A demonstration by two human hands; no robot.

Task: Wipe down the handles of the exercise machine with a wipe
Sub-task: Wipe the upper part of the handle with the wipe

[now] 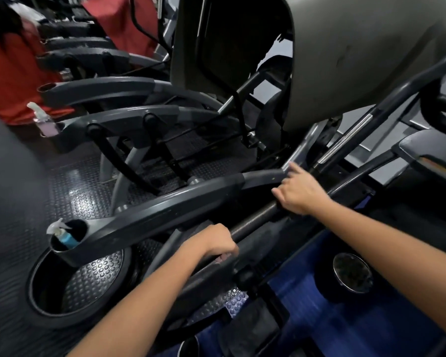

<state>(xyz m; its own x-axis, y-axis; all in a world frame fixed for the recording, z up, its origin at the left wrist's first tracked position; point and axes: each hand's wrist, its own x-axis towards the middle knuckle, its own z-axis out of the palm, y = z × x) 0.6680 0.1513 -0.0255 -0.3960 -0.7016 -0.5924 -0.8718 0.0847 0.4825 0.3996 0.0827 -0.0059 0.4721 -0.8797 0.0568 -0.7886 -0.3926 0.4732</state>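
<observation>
Fingers of my left hand (218,242) curl round the handlebar (252,222) to steady it, while my right hand (300,193) rests loosely on it, forefinger out; no wipe shows.

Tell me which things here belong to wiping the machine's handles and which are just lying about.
Belongs to the job:
- handle bar
- left hand, gripping the bar
- right hand, resting on the bar
- blue spray bottle in the cup holder, probably

Just lying about:
- pink spray bottle on the next machine
- red cover

No wipe is plainly visible.
</observation>
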